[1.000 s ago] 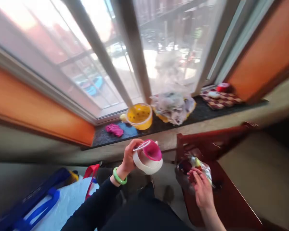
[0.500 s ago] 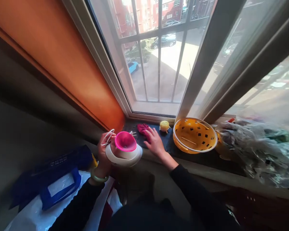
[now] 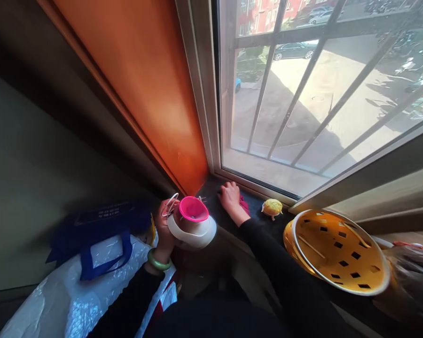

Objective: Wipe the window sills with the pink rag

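Note:
My left hand [image 3: 166, 225] is closed around a small white appliance [image 3: 197, 233] with a pink bowl-shaped top [image 3: 193, 209]. Its white cord is looped in the same hand, and the plug [image 3: 202, 199] sticks out behind the pink top. On the dark sill, my right hand [image 3: 230, 197] rests with fingers curled over a dark red cloth [image 3: 244, 205]. Most of the cloth is hidden under the hand; a crumpled part shows at its right side. A yellow turtle-shaped figure [image 3: 272, 207] stands right of the cloth, apart from the hand.
A yellow basket [image 3: 338, 249] with a white rim and a thin stick inside stands on the sill [image 3: 257, 188] at the right. Beyond it lies a plastic bag [image 3: 414, 272]. A blue bag [image 3: 102, 216] and white plastic [image 3: 56, 291] lie low left. The barred window closes off the back.
The view has turned left, so the sill's things appear farther right. My right hand has moved left over the cloth, and its spread fingers have curled. My left hand still holds the appliance.

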{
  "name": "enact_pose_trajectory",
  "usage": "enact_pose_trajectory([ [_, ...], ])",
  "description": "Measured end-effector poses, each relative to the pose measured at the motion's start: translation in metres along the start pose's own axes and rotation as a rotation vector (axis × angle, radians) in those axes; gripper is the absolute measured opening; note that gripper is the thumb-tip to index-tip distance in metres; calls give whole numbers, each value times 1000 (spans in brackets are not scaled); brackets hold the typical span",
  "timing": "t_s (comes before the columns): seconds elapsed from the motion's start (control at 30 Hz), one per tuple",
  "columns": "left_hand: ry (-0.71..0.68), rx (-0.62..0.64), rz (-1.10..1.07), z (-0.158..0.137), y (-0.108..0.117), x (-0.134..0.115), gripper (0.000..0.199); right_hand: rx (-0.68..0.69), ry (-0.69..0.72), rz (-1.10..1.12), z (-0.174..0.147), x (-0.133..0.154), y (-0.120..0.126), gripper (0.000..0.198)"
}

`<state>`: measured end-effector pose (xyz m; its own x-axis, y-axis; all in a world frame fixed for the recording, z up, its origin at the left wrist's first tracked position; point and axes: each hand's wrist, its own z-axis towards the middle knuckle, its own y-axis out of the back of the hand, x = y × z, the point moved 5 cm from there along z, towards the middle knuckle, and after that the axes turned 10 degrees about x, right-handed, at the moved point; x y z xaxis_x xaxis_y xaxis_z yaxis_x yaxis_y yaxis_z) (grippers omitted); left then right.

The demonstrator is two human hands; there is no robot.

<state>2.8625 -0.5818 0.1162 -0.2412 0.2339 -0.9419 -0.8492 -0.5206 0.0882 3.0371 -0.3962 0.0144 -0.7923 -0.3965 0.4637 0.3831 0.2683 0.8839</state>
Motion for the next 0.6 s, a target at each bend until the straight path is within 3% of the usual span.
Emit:
enact_pose_trajectory([
  [0.1,11,-23,19,-4,-1,-1,30,25,-16,59,10,6,-4,16],
  [0.17,22,-33,42,-4,-4,-3,32,-35,0,224,2,9,-3,14],
  [0.27,40,-39,50,-1,-8,-7,36,-200,52,859,-37,7,3,7],
  [0.33,55,-9,58,3,-11,-7,37,-266,73,1292,-74,4,6,14],
  [0.4,60,42,80,6,-15,-7,38,-300,63,1525,-115,3,12,19],
  [0.5,25,107,132,9,-20,-7,36,-407,33,1562,-172,-3,32,16],
  [0.6,-4,135,180,10,-23,-6,35,-560,39,1378,-216,-15,60,10],
])
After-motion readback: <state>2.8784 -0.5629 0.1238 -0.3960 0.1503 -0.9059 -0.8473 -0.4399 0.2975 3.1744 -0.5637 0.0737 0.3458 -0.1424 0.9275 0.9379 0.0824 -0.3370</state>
